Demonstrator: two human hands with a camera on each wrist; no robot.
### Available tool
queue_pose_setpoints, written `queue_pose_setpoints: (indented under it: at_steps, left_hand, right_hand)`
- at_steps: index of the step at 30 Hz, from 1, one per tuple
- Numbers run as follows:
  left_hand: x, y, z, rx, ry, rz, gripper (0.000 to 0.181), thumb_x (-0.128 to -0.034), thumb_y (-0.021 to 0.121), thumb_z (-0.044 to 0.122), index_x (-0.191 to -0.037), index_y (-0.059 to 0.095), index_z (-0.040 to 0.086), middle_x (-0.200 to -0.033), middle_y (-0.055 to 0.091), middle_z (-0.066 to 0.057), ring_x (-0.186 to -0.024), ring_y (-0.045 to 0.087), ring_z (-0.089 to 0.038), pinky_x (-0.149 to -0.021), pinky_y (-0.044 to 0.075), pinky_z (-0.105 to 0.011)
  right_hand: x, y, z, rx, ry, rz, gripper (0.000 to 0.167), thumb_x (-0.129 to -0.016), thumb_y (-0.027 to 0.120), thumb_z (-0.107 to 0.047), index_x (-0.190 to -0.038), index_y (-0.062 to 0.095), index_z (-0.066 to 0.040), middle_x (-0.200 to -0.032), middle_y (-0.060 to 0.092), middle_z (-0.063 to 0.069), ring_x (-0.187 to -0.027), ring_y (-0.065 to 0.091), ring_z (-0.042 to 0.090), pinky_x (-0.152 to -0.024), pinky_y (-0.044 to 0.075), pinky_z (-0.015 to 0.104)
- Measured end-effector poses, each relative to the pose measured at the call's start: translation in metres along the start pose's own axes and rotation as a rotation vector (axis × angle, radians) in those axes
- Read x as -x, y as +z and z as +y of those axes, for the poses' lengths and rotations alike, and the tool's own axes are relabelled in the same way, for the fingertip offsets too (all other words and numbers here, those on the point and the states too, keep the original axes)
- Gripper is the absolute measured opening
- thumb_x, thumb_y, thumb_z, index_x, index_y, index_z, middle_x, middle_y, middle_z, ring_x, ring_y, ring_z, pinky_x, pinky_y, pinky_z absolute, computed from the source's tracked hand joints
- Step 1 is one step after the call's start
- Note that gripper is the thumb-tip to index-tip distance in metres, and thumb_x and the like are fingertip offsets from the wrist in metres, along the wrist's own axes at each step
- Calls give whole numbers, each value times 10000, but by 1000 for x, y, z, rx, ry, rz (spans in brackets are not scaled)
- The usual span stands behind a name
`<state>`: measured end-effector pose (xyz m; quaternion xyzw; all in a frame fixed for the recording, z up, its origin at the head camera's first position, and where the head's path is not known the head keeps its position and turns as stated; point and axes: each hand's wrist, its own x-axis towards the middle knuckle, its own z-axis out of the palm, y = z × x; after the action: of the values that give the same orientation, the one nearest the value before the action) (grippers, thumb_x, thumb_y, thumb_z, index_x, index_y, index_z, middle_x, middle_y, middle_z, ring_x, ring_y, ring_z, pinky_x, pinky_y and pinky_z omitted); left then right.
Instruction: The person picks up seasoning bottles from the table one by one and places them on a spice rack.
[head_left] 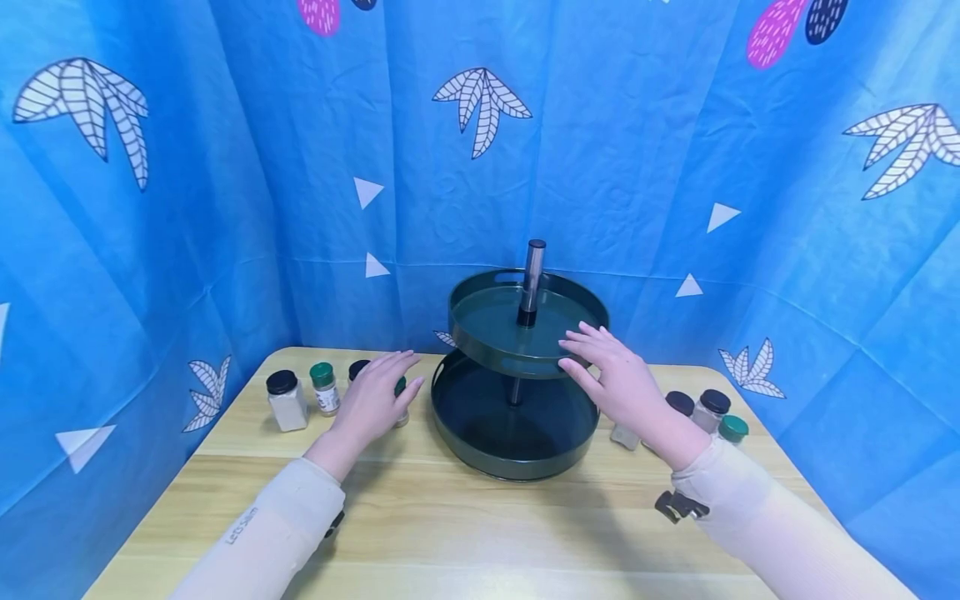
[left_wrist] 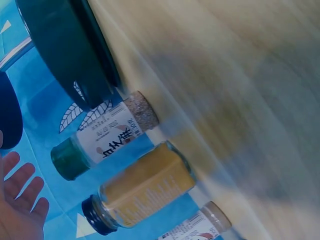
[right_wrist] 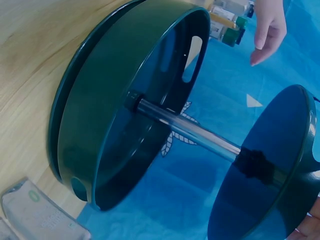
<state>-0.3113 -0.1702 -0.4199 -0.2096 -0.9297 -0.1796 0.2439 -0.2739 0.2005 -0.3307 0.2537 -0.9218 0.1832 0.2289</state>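
Both empty, fingers (head_left: pixel 587 350) loosely spread: left hand (head_left: pixel 367 400) by green-capped jar (left_wrist: pixel 112 135), centre-left; right hand (head_left: pixel 621 387) by upper tray (head_left: pixel 483 352), centre-right. Likely reach step; gripping needs curled fingers.

Off-white fabric left sleeve (head_left: pixel 288 521) with small dark lettering (head_left: pixel 242 526); off-white fabric right sleeve (head_left: pixel 772 521), black plastic buckle (head_left: pixel 681 506).

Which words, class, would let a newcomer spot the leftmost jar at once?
On the wooden table, find the dark green two-tier stand. Left of it, beyond the left hand, stands the leftmost jar. Its black lid sets it apart from the green-lidded jar beside it.
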Motion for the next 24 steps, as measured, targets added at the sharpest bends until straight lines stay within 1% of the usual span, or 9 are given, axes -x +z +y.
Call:
queue_pose_setpoints:
  at_steps: [10, 18, 24]
  left_hand:
    - [3, 6, -7, 11, -12, -8, 422, -1008, 597, 337, -1316, 646, 52, -1360, 617, -146, -1301, 531, -353, -1115, 379, -530]
    - [5, 8, -11, 10, -20, -11, 388, -999, 615, 298, -1306, 654, 63, -1359, 620, -139, -1298, 535, -346, -1107, 389, -531]
    - [6, 10, -14, 4, -23, -16, 388, -997, 614, 286, -1302, 649, 49, -1359, 614, -161, -1289, 537, -368, -1099, 391, -547]
  right_hand:
    - [0, 0, 0, 7, -4, 8, 426, -957, 691, -305, -1316, 663, -77, -1385, 604, 132, -1408, 431, 304, -1152, 311, 543]
    - [0, 0, 0, 11, -8, 15, 424, -956, 692, -302, -1313, 664, -75, -1379, 609, 130, -1407, 434, 301, -1156, 308, 538]
    - [1, 1, -1, 12, -13, 25, 412, -958, 689, -300, -1302, 671, -73, -1368, 616, 136, -1399, 443, 310, -1152, 313, 541]
